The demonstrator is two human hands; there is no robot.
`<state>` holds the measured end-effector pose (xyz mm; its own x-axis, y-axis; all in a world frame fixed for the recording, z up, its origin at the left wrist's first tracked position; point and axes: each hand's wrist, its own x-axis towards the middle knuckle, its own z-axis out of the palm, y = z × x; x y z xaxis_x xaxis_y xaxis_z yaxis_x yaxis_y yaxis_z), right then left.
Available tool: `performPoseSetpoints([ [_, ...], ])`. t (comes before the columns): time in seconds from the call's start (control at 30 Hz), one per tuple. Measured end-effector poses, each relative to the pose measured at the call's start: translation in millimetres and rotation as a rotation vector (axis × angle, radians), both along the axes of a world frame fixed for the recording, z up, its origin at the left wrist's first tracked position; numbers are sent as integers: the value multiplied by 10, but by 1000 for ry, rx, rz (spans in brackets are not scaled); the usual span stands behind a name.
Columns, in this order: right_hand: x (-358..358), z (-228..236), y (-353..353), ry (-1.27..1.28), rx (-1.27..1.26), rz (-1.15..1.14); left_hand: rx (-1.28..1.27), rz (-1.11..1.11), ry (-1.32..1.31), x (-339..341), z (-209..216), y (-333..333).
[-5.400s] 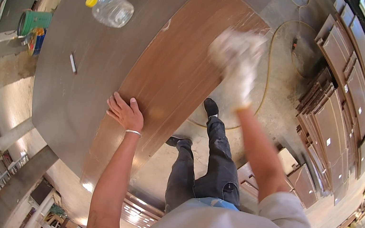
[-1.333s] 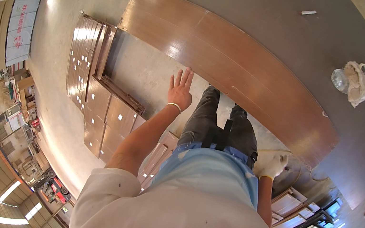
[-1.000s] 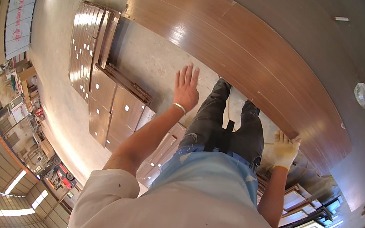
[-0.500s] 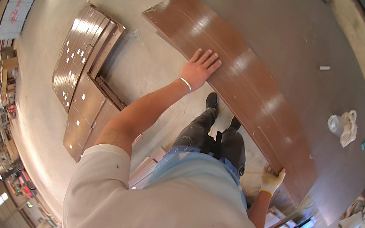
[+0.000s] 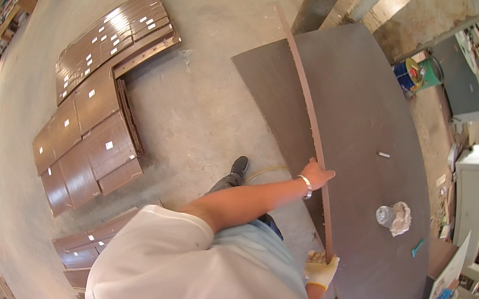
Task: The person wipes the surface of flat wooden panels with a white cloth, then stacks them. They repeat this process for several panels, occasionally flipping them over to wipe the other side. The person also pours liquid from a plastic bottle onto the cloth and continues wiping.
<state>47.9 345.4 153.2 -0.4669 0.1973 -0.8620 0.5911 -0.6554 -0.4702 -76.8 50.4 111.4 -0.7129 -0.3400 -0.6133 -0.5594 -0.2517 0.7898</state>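
Observation:
A long brown board [image 5: 309,101] stands on its narrow edge across the dark work table [image 5: 378,116], so I mostly see its thin upper edge. My bare left hand [image 5: 318,174], with a bracelet at the wrist, is closed over that edge nearer its middle. My right hand [image 5: 321,269], in a pale work glove, grips the board at its near end. Part of the right fingers is hidden behind the board.
Stacks of brown panels with white labels [image 5: 93,93] lie on the floor to my left. On the table sit a clear container [image 5: 385,216], a crumpled pale glove or cloth [image 5: 401,219], a teal tool [image 5: 417,248] and a small white piece [image 5: 384,154]. Posts stand beyond the table.
The board was lying flat with its glossy face up and is now tipped up on edge. My left hand went from resting flat on it to gripping its upper edge. My view shifted right.

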Motion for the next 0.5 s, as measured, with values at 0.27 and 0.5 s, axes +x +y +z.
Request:
performPoseSetpoints([
  [0.27, -340, 540, -165, 821, 1874, 1339, -95, 277, -197, -506, 232, 324],
  [0.5, -963, 333, -1081, 486, 1852, 1840, 41, 448, -11, -611, -23, 332],
])
